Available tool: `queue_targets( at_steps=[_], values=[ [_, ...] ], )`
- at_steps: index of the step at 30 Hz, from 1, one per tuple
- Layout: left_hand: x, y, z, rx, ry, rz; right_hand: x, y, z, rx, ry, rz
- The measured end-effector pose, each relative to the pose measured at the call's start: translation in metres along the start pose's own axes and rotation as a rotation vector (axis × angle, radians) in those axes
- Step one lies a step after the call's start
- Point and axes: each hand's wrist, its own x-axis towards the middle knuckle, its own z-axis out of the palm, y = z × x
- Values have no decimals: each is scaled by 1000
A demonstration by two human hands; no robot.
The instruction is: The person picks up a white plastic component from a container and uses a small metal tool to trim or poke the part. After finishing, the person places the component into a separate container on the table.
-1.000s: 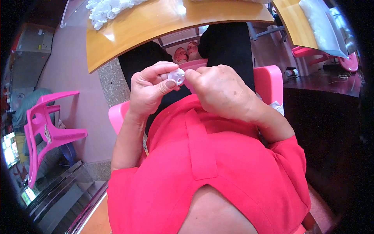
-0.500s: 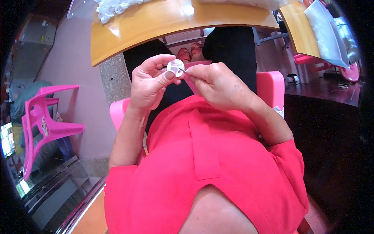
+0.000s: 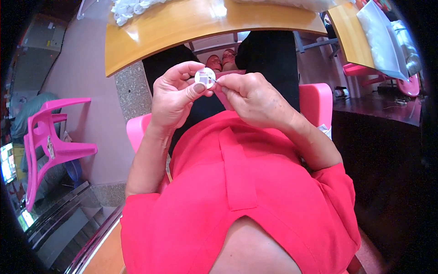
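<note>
My left hand (image 3: 175, 93) pinches a small round white plastic piece (image 3: 204, 78) between thumb and fingers, its face turned up toward me. Openings and a crossbar show in that face. From the right, my right hand (image 3: 248, 93) grips a thin dark pointed tool (image 3: 213, 80) between thumb and forefinger. The tool's tip meets the right part of the disc; its exact kind is too small to tell. Both hands are held above my lap, just short of the table edge.
A yellow wooden table (image 3: 182, 36) lies ahead, bearing a heap of white plastic pieces (image 3: 132, 9). A clear bag of white items (image 3: 381, 41) rests on another table at right. A pink plastic chair (image 3: 50, 141) stands at left, and a dark surface (image 3: 378, 107) is at right.
The white disc has tilted slightly in my left hand, and the tool's tip has shifted a little against it. Both hands keep their grip.
</note>
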Motion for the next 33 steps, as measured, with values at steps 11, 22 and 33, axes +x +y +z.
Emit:
queue_targets(
  at_steps=[11, 22, 33],
  values=[
    [0, -1, -1, 1, -16, -13, -6, 9, 7, -240, 17, -192],
    [-6, -5, 11, 204, 45, 32, -16, -5, 9, -869, -2, -317],
    [-5, -23, 16, 590, -17, -136, -28, -7, 9, -1068, -275, -229]
  ],
)
